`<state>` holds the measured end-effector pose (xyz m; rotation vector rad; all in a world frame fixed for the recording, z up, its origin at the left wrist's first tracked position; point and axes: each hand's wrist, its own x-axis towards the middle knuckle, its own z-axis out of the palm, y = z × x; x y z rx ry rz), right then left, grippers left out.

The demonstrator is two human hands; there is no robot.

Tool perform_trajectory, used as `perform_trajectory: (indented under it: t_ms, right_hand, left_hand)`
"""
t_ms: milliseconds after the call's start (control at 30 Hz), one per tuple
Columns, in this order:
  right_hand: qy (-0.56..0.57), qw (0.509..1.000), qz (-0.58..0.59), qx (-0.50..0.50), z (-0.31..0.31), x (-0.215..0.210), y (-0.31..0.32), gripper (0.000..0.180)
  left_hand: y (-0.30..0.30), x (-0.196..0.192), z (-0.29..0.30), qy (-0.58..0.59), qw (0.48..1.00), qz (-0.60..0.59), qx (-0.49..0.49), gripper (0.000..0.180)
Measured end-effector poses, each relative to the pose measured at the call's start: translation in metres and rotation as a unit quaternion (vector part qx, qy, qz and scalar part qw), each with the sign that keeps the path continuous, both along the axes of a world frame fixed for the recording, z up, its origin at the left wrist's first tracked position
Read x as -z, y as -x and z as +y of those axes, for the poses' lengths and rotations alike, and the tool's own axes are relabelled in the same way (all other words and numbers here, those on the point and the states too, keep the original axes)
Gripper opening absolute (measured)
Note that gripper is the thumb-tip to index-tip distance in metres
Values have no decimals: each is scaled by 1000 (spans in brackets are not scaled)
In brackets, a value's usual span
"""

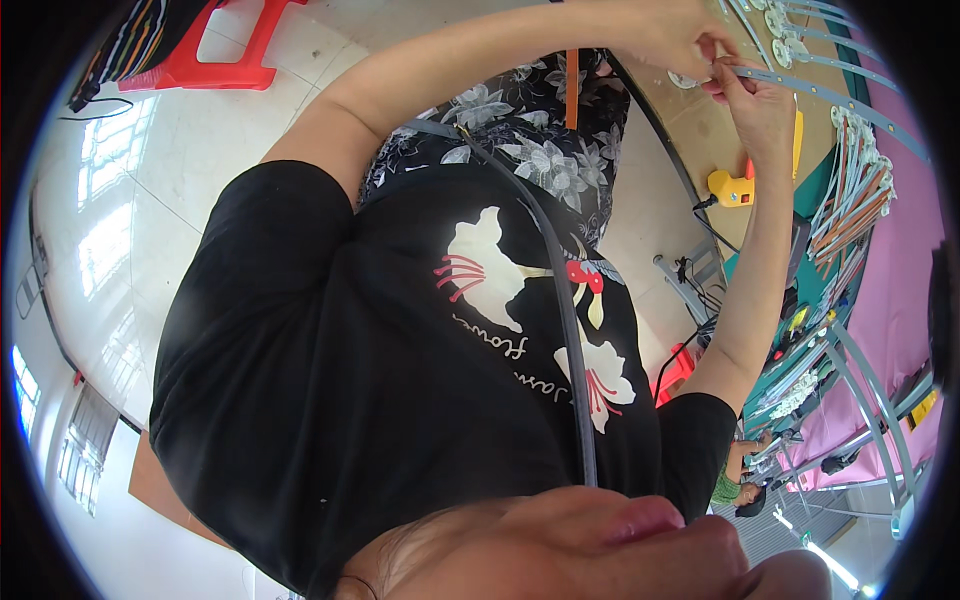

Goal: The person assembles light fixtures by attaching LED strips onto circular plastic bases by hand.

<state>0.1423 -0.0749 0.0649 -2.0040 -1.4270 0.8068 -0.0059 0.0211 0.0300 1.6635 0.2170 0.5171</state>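
Note:
My left hand (675, 38) reaches in from the left, its fingers closed in a pinch against the fingers of the other hand. What lies between its fingertips is too small to make out. My right hand (757, 108) comes up from the right and pinches the end of a curved, light grey perforated strip (835, 97). From there the strip runs off toward the right rim. Several similar strips with white round end pieces (785, 50) lie just beyond the hands on the tan worktop (690, 125). One pale disc shows beside the fingertips.
A yellow power tool (733, 188) with a black cord lies beneath my right forearm. Bundles of white and brown strips (852, 200) rest to the right, near pink cloth (900, 290). A red plastic stool (220, 60) stands upper left. Another person (738, 488) is at the lower right.

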Motion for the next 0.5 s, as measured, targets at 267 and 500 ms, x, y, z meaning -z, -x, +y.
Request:
perform_trajectory:
  t_ms: [267,500]
  right_hand:
    - [-88,996,26,-18,2,3,5,11]
    - [-1,996,-80,-28,1,9,-8,12]
  left_hand:
    - [-15,-62,8,-201,973,-93,-57,16]
    - [-22,-59,9,-202,974,-93,-33,12]
